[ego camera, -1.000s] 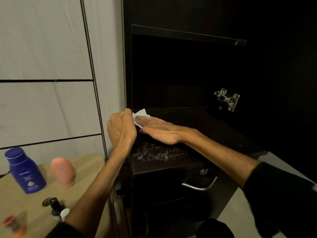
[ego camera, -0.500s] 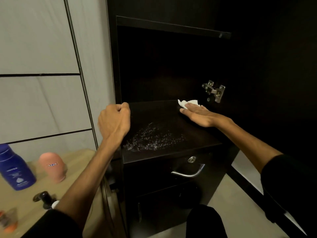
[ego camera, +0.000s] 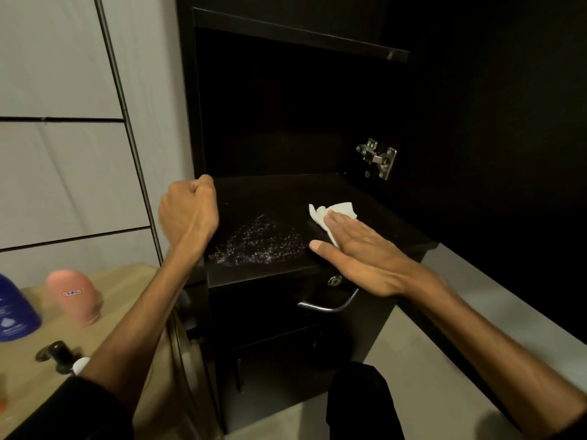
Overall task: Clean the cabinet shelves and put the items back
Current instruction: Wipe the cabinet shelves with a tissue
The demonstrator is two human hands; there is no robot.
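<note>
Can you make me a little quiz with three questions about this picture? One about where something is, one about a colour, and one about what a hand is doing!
1. Where is the white tissue?
A. On the dark cabinet shelf
B. On the wooden table
C. On the floor

2. What colour is the bottle at the far left edge?
A. Green
B. Blue
C. Yellow

3. What is the right hand doing?
A. Making a fist in the air
B. Pulling the drawer handle
C. Pressing flat on the tissue

Answers:
1. A, the tissue lies on the shelf, right of the wet sparkly patch.
2. B, the lotion bottle beside the pink container is deep blue.
3. C, its fingers lie straight over the tissue, while the left hand is curled at the shelf's left edge.
</note>
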